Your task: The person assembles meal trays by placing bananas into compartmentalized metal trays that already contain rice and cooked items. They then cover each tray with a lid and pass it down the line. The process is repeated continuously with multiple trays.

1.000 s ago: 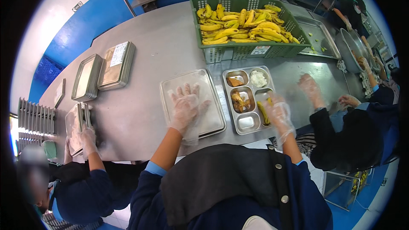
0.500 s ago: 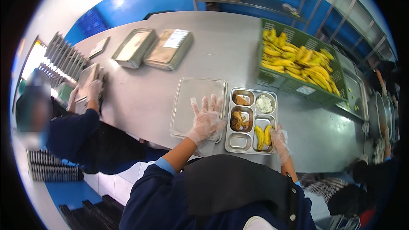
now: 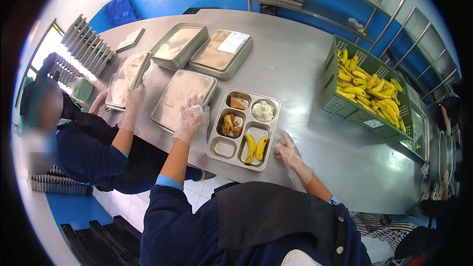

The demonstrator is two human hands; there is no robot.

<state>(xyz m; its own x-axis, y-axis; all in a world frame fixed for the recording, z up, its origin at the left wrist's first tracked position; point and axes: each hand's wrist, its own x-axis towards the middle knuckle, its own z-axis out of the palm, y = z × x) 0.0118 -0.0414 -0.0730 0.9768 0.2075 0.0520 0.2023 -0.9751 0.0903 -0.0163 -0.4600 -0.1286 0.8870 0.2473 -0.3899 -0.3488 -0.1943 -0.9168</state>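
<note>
Both my hands wear clear plastic gloves. My left hand (image 3: 192, 120) lies with its fingers stretched over the near right part of a flat metal tray lid (image 3: 180, 96). To the right of that lid sits a metal compartment tray (image 3: 213, 136). It holds two bananas (image 3: 255, 149), white rice (image 3: 263, 111), brown meat pieces (image 3: 231, 125) and a brown wedge of food (image 3: 238, 103); one small compartment is bare. Just off the tray's right edge is my right hand (image 3: 290, 155), fingers partly bent and apart, with nothing in it.
A green crate (image 3: 362, 113) full of bananas (image 3: 369, 88) stands at the right. Two stacks of lidded trays (image 3: 178, 44) (image 3: 221, 54) lie beyond my left hand. At the left a co-worker's gloved hands (image 3: 132, 103) hold a tray lid (image 3: 129, 80). Metal shelving (image 3: 320, 10) stands behind the table.
My view has shifted. My left hand and the lid have moved left, toward the stacks. My right hand has come off the tray's edge. The co-worker's lid is now tilted up.
</note>
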